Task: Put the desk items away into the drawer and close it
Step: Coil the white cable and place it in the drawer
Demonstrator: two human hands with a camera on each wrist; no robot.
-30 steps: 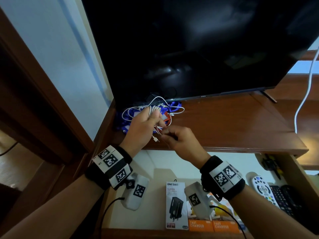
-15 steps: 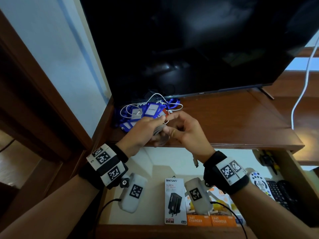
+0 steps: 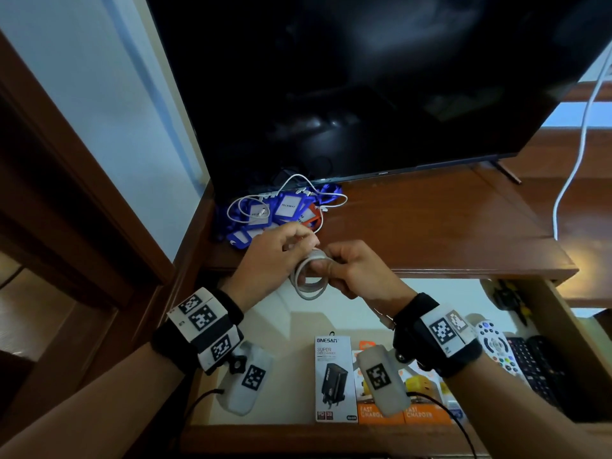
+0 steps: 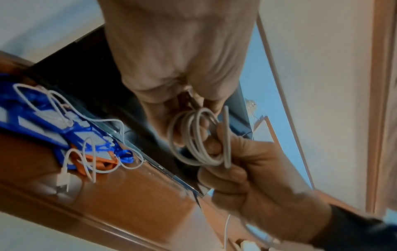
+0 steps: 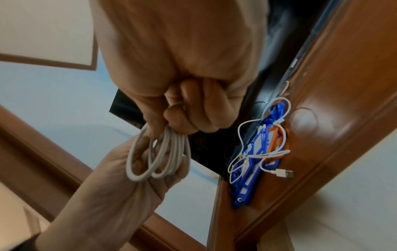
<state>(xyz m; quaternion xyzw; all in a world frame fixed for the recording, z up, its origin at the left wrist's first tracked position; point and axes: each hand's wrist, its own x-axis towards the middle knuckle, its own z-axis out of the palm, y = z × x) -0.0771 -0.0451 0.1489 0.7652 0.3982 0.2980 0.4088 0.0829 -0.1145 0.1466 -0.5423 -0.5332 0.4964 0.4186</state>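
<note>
Drawer (image 3: 563, 326) stands open below, with charger boxes (image 3: 336, 379) and remotes (image 3: 493, 342) inside. Above its back edge, both hands grip one coiled cable (image 3: 309, 281): right hand (image 3: 357, 273) clamps the loops, left hand (image 3: 268, 256) pinches them. Farther back on the desk (image 3: 430, 226), tags (image 3: 281, 210) and another cable (image 3: 298, 190) are still out. Closing comes last.

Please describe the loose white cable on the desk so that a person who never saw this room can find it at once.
Start at the black television. Under its lower left corner, blue tags are piled on the wooden desk. The loose white cable sprawls over them, uncoiled, unlike the coiled cable between both hands.
</note>
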